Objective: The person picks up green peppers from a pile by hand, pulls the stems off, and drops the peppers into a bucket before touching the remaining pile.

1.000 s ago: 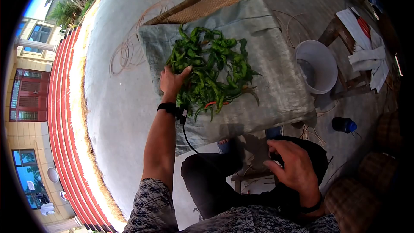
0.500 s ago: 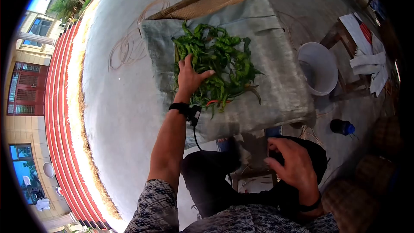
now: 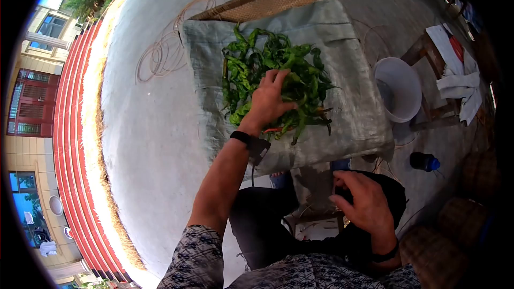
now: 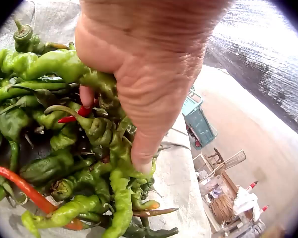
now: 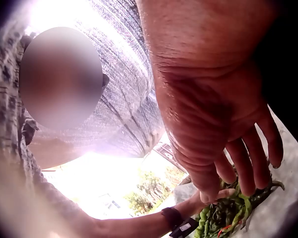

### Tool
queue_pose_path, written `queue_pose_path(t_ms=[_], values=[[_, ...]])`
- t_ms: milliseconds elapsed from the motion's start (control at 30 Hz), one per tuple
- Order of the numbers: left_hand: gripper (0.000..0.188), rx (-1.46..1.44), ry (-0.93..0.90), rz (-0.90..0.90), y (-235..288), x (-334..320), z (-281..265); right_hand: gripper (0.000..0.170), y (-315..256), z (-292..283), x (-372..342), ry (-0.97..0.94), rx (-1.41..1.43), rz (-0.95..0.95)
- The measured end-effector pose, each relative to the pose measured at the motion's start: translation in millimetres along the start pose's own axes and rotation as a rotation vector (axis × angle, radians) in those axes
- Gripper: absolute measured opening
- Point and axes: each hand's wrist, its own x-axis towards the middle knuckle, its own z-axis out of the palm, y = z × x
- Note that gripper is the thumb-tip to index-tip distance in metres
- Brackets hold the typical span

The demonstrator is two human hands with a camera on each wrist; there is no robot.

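A pile of green peppers [image 3: 249,67] lies spread on a grey-green woven sheet [image 3: 353,107]. My left hand [image 3: 266,101] rests on the middle of the pile, thumb and fingers apart. In the left wrist view, the thumb [image 4: 143,148] touches a light green pepper [image 4: 120,191], while most of the fingers are hidden behind the hand. A few red peppers [image 4: 27,191] show among the green ones. My right hand [image 3: 367,203] hangs over the lap, its fingers loosely bent, and the right wrist view shows the palm holding nothing.
Under the sheet sits a woven tray [image 3: 267,2], its far edge uncovered. To the right are a white bucket [image 3: 401,93], a wooden stool [image 3: 423,56] with white cloth, and a dark bottle [image 3: 423,161] with a blue cap. Coiled cane strips [image 3: 155,64] lie on the floor at left.
My left hand has moved right across the pepper pile, from its left edge to its middle. The right hand stays over the lap.
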Motion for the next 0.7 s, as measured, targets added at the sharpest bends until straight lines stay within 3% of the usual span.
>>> queue_pose_path(t_ms=[67, 167, 267, 400, 533, 633, 700], values=[[0.084, 0.209, -0.055, -0.122, 6, -2, 0, 0.049, -2, 0, 0, 0.007, 0.000, -0.008], [0.086, 0.273, -0.100, -0.156, -8, -6, 9, 0.051, -2, 1, 0, 0.042, -0.013, -0.016], [0.074, 0.179, -0.072, -0.107, -14, -9, 0, 0.048, -1, 0, -1, 0.015, -0.016, -0.027], [0.049, -0.150, 0.084, -0.229, -33, -1, -18, 0.048, -1, 1, -4, 0.031, 0.014, -0.034], [0.040, -0.367, 0.209, -0.249, -54, 8, -40, 0.048, -4, 0, -5, 0.031, 0.027, -0.042], [0.036, -0.784, 0.301, -0.394, -48, 11, -59, 0.048, -5, 0, -7, 0.041, 0.042, -0.044], [0.033, -0.834, 0.369, -0.378, -41, 13, -66, 0.048, -5, 0, -8, 0.032, 0.051, -0.040]])
